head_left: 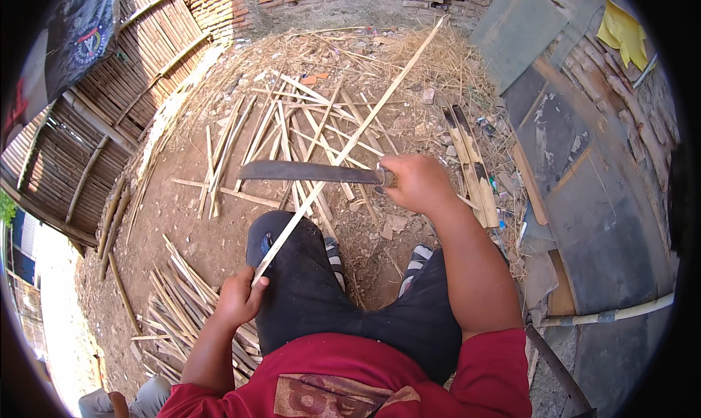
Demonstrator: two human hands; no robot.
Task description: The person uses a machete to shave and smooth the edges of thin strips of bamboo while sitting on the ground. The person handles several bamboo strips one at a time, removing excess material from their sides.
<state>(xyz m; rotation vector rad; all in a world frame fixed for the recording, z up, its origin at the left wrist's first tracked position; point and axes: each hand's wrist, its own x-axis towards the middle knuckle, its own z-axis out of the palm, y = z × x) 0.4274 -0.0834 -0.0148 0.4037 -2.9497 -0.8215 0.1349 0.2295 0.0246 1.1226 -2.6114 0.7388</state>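
Note:
My right hand [415, 183] is wrapped round the handle of a machete [314, 171], whose long dark blade points left above my knees. A long pale bamboo strip [358, 132] slants from my lap up toward the brick wall. Its near end is in my left hand [242, 294], closed round it beside my left thigh. The blade crosses the strip roughly midway; whether the two touch, I cannot tell. Scattered pale strips [288, 126] lie crossed on the dirt in front of my feet.
A pile of split strips [197, 301] lies to my left. Dark boards [606, 206] lean on the right, near longer bamboo pieces [471, 166]. A woven bamboo wall [95, 148] stands at left, a brick wall [328, 9] ahead. Another person's leg [139, 397] shows at lower left.

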